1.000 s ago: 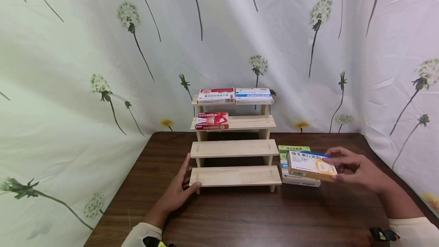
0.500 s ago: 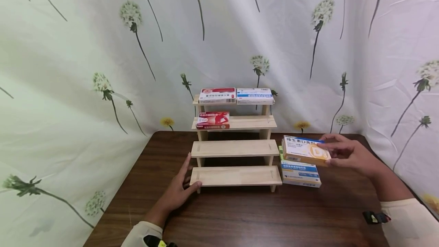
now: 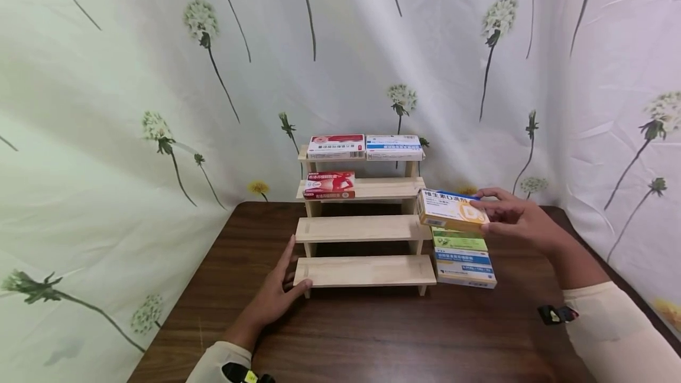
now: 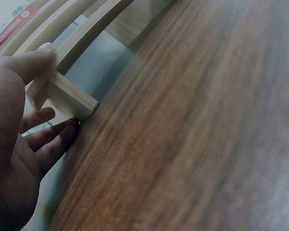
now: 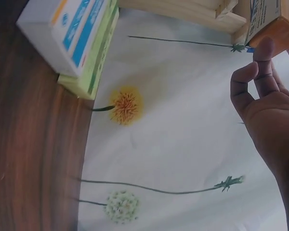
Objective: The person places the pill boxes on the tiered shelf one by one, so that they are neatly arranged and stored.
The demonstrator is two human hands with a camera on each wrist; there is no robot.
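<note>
My right hand (image 3: 513, 220) pinches a white and orange vitamin D medicine box (image 3: 452, 208) by its right end, thumb at the front. The box hangs tilted near the right end of the second shelf from the top of a wooden stepped stand (image 3: 367, 270). In the right wrist view only part of this orange-sided box (image 5: 274, 26) shows. My left hand (image 3: 273, 297) holds the left end of the stand's lowest shelf. In the left wrist view its thumb (image 4: 38, 60) lies on the shelf corner, with the other fingers around by the leg.
A red medicine box (image 3: 330, 185) sits on the second shelf's left half. On the top shelf lie a red-white box (image 3: 336, 146) and a blue-white box (image 3: 394, 148). Right of the stand, a blue-white box (image 3: 464, 266) and a green box (image 3: 460, 239) lie on the brown table (image 3: 367, 336).
My right hand has carried the vitamin D box up and left, from over the green and blue-white boxes to beside the upper shelves. My left hand stays in place.
</note>
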